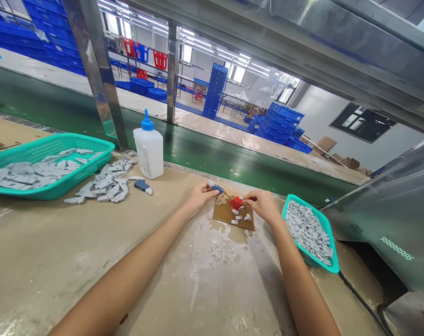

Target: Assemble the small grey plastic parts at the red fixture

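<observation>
My left hand pinches a dark blue and grey piece above the left edge of a brown board. My right hand is closed at the board's right side, its fingertips on a small pale part beside a red item. Several small white parts lie on the board, below the red item. Another dark blue and grey piece rests on the table to the left, next to a pile of grey parts.
A green basket of grey parts stands at the left, and a smaller one at the right. A white bottle with a blue cap stands upright near the green conveyor. A metal post rises behind.
</observation>
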### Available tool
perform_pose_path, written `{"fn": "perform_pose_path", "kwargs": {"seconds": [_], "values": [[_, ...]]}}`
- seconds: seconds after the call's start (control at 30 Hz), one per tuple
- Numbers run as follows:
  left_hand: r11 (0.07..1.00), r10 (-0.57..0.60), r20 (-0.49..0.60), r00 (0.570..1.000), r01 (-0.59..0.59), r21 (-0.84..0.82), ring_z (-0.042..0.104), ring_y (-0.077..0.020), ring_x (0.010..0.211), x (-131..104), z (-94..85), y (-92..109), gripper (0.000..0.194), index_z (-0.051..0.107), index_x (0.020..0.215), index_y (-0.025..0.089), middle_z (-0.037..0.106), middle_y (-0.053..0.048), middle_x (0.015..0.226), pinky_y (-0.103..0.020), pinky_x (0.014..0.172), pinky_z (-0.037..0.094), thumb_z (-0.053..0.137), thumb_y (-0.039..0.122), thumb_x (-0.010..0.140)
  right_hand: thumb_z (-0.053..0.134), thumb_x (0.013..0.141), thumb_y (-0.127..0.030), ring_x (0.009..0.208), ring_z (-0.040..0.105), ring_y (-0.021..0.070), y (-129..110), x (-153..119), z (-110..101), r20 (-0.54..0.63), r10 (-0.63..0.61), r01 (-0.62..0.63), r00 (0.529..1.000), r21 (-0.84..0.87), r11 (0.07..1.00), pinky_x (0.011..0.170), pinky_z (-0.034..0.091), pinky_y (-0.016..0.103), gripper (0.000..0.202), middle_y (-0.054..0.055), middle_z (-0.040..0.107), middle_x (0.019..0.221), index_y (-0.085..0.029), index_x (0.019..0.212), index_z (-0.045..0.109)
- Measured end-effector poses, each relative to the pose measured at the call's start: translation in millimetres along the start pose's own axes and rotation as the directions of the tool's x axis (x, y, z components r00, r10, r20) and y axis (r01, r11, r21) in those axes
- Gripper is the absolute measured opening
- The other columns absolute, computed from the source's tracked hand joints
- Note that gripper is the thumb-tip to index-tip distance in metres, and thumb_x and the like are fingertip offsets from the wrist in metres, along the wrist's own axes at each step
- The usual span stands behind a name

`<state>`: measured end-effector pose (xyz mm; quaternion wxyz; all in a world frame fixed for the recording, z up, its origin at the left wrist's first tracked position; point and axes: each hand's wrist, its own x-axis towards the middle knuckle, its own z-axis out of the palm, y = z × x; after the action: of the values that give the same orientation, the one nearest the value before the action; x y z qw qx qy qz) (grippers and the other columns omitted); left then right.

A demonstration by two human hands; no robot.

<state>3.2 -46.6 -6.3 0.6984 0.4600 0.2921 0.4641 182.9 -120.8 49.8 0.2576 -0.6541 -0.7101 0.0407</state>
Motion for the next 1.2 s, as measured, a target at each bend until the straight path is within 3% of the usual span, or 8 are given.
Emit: {"fn": "perform_pose_path", "kwargs": {"seconds": [0.3,0.47,0.6,0.8,0.9,1.0,1.2], "values": [[0.998,0.034,-0.047,0.998,-0.031,0.063,0.059,-0.0146,0.074,-1,2.1,2,0.031,0.059,0.072,0.014,0.065,-0.003,0.076,-0.032,0.082,0.041,0.073,0.022,0.046,0.054,0.065,-0.009,0.055,0.057,0.0145,5,-1,3,0.048,0.025,-0.026,0.999,0.031,0.999,0.051,0.040,0.023,0.019,0.001,0.066,0.059,-0.020,0.059,0.068],[0.987,0.116,-0.049,0.992,-0.110,0.114,0.059,-0.0160,0.076,-2,3.1,2,0.028,0.059,0.071,0.015,0.065,-0.003,0.075,-0.033,0.082,0.042,0.072,0.023,0.047,0.053,0.066,-0.011,0.064,0.060,0.0168,3,-2,-2,-0.120,0.012,-0.011,0.993,0.011,1.000,0.057,0.043,0.025,0.017,0.003,0.068,0.068,-0.020,0.062,0.068],[0.969,0.234,-0.148,0.961,-0.219,0.112,0.059,-0.0167,0.077,-6,10.0,3,0.026,0.058,0.069,0.016,0.065,-0.002,0.073,-0.032,0.082,0.043,0.071,0.023,0.047,0.054,0.065,-0.012,0.063,0.060,0.0173,4,-2,-2,-0.129,-0.009,0.008,0.992,-0.010,1.000,0.057,0.043,0.026,0.017,0.003,0.067,0.066,-0.020,0.058,0.067],[0.983,0.160,-0.028,0.987,-0.157,0.100,0.060,-0.0179,0.079,-13,18.6,4,0.027,0.062,0.072,0.015,0.066,-0.004,0.076,-0.034,0.082,0.043,0.072,0.027,0.049,0.057,0.063,-0.013,0.060,0.060,0.0173,5,-4,0,-0.191,0.019,-0.004,0.981,0.074,0.997,0.056,0.044,0.027,0.013,0.003,0.067,0.063,-0.019,0.057,0.066],[0.983,0.161,0.002,0.987,-0.161,0.087,0.060,-0.0174,0.078,-13,18.8,3,0.026,0.063,0.071,0.015,0.067,-0.004,0.077,-0.034,0.083,0.043,0.072,0.026,0.049,0.059,0.064,-0.020,0.061,0.060,0.0168,0,-6,1,-0.285,0.066,0.009,0.956,0.253,0.967,0.058,0.046,0.027,0.009,0.003,0.067,0.067,-0.018,0.063,0.067],[0.982,0.174,0.016,0.985,-0.175,0.072,0.059,-0.0167,0.077,-13,19.1,2,0.026,0.063,0.071,0.015,0.067,-0.004,0.077,-0.033,0.083,0.042,0.072,0.026,0.049,0.059,0.065,-0.024,0.064,0.060,0.0157,-10,-7,3,-0.301,0.072,0.061,0.951,0.409,0.911,0.060,0.047,0.027,0.011,0.003,0.067,0.072,-0.018,0.070,0.067],[0.976,0.193,0.087,0.977,-0.201,0.084,0.058,-0.0159,0.075,-14,21.3,5,0.026,0.062,0.071,0.014,0.065,-0.004,0.076,-0.033,0.080,0.042,0.071,0.027,0.051,0.060,0.066,-0.022,0.066,0.059,0.0144,-25,-8,12,-0.327,0.005,0.134,0.945,0.400,0.907,0.061,0.047,0.025,0.010,0.004,0.067,0.071,-0.018,0.070,0.068]]}}
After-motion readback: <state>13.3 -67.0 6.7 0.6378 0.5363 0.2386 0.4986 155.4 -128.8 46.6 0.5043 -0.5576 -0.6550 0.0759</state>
